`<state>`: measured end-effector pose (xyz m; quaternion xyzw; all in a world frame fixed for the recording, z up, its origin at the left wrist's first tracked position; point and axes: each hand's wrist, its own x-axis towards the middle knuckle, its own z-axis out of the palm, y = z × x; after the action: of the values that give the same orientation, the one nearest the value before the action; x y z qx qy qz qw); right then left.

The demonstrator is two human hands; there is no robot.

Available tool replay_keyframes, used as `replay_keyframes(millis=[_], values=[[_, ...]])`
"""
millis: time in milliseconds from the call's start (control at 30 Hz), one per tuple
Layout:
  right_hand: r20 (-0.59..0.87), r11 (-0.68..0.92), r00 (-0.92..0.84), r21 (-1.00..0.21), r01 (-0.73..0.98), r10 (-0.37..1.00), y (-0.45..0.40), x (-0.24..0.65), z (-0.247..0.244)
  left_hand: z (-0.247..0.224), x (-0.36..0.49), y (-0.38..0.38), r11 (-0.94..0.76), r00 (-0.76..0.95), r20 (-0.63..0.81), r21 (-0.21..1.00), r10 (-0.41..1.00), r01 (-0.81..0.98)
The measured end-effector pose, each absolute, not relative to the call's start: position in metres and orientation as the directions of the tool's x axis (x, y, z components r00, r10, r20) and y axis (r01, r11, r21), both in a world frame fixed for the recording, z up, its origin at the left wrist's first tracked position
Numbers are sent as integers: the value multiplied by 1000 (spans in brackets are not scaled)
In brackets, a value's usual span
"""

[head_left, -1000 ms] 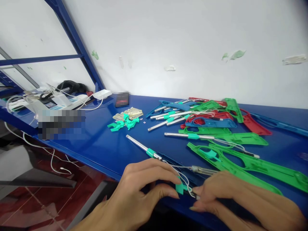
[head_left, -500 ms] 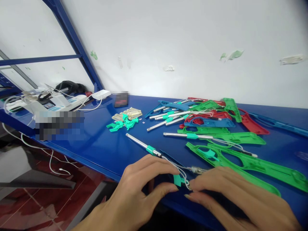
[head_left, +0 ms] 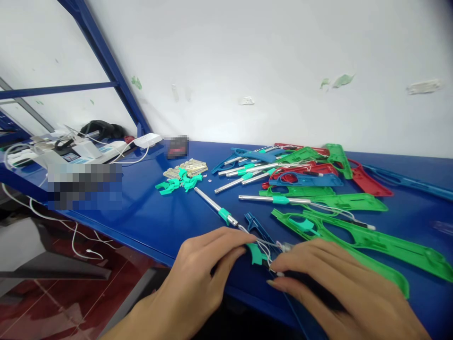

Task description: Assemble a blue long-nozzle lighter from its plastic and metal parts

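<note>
My left hand [head_left: 203,267] is closed, with thumb and forefinger pinched at the edge of a teal plastic trigger [head_left: 256,255]. My right hand [head_left: 329,278] has its fingertips together on thin white wires [head_left: 266,248] just right of the trigger. Those wires run to a silver metal tube [head_left: 212,200] with a teal collar, which points away to the upper left. A clear plastic fitting [head_left: 286,246] sits against my right forefinger. Under my hands lies a dark blue lighter handle half [head_left: 260,226], mostly covered. What sits inside the right fingertips is partly hidden.
Green handle halves [head_left: 357,231] lie to the right, near my right hand. Behind are more metal tubes [head_left: 274,199], red and blue handle halves [head_left: 306,179], teal triggers [head_left: 180,183] and pale clear parts [head_left: 187,167]. White cables [head_left: 143,156] and devices occupy the left.
The tube's tip has swung right, and more of the blue handle half shows. My left fingertips have shifted up and left along the trigger. My right hand has moved slightly left.
</note>
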<state>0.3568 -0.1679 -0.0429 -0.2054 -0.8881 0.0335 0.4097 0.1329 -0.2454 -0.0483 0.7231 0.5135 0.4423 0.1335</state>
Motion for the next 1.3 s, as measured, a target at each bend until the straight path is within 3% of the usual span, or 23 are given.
replay_keyframes(millis=[133,433,567,867,1300], values=[[723,910,-562,-249,331,402,-168,355,-39,-54,125,-242,-527,215,559,488,801,696],[713,908,-570,-249,338,408,-167,354,-38,-38,117,-227,-581,382,520,296,764,759],[705,906,-576,-256,336,413,-167,354,-37,-31,113,-215,-580,396,488,315,778,751],[720,899,-549,-265,348,425,-167,355,-37,-15,106,-189,-553,512,243,543,824,632],[699,876,-538,-297,381,471,-174,364,-54,-27,113,-209,-573,444,367,433,817,696]])
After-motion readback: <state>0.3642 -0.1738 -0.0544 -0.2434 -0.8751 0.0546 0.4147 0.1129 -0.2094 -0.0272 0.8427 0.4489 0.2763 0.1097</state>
